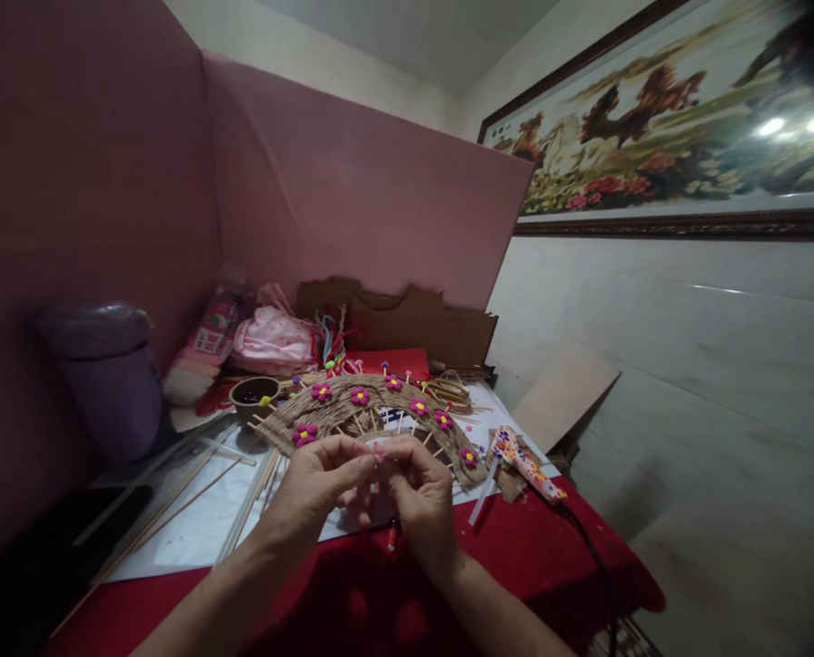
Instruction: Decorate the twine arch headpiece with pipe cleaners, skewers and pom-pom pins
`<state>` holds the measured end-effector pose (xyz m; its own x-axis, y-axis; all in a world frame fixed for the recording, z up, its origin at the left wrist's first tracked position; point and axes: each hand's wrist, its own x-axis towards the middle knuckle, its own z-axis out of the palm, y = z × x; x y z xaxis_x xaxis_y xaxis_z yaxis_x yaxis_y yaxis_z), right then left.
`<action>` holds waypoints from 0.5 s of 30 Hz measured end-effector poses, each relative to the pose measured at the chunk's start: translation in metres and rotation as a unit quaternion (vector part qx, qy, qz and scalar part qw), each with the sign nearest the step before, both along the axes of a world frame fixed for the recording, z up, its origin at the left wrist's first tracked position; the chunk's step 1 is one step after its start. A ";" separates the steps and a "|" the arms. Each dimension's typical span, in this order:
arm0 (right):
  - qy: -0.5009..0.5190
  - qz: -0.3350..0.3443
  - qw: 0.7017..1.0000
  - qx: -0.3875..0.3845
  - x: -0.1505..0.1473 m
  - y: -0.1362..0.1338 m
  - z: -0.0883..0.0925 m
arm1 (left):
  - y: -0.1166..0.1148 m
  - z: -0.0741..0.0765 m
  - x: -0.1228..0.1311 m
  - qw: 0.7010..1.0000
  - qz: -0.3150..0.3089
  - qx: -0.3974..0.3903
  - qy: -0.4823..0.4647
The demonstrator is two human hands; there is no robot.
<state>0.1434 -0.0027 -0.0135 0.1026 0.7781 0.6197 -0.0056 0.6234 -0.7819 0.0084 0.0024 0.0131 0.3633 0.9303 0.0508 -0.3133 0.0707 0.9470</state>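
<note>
My left hand (328, 474) and my right hand (417, 488) meet at the fingertips in the middle of the view. Between them they pinch a small pink piece (378, 453), too small to tell what it is. Just behind my hands lies a fan-shaped woven piece (352, 411) of brown cord on thin sticks. Magenta flowers (360, 396) with yellow centres dot its band, and small coloured beads or balls tip several sticks. Part of its lower edge is hidden by my fingers.
A flower-patterned glue gun (523, 464) with a cord rests at the right on the red cloth (503, 547). At the left are a dark cup (248, 415), loose sticks (194, 493) and a purple bin (109, 383). Torn cardboard (421, 324) leans at the back.
</note>
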 end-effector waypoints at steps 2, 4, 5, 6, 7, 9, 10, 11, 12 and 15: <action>0.008 0.000 1.000 0.015 -0.001 0.001 -0.002 | -0.001 0.002 0.001 1.000 0.014 0.020 0.013; 0.016 0.005 0.999 0.031 -0.002 0.003 -0.004 | -0.003 0.004 0.003 0.999 0.026 0.036 0.025; 0.020 0.009 0.999 0.036 -0.002 0.003 -0.005 | -0.003 0.005 0.004 0.998 0.032 0.041 0.028; 0.023 0.012 0.999 0.038 -0.001 0.004 -0.005 | -0.004 0.006 0.004 0.998 0.038 0.045 0.030; 0.025 0.015 0.999 0.038 -0.001 0.004 -0.006 | -0.004 0.006 0.005 0.998 0.042 0.047 0.031; 0.022 0.023 0.999 0.028 0.000 0.003 -0.004 | -0.004 0.006 0.005 0.997 0.050 0.050 0.036; 0.020 0.027 0.999 0.015 0.000 0.001 -0.002 | -0.004 0.006 0.005 0.996 0.056 0.050 0.038; 0.020 0.033 0.999 -0.002 0.000 0.000 0.000 | -0.005 0.005 0.005 0.996 0.064 0.052 0.040; 0.025 0.039 0.999 -0.020 0.000 -0.002 0.002 | -0.005 0.005 0.005 0.995 0.074 0.056 0.042; 0.054 0.065 0.994 -0.062 -0.001 -0.006 0.007 | -0.006 0.006 0.005 0.989 0.109 0.079 0.055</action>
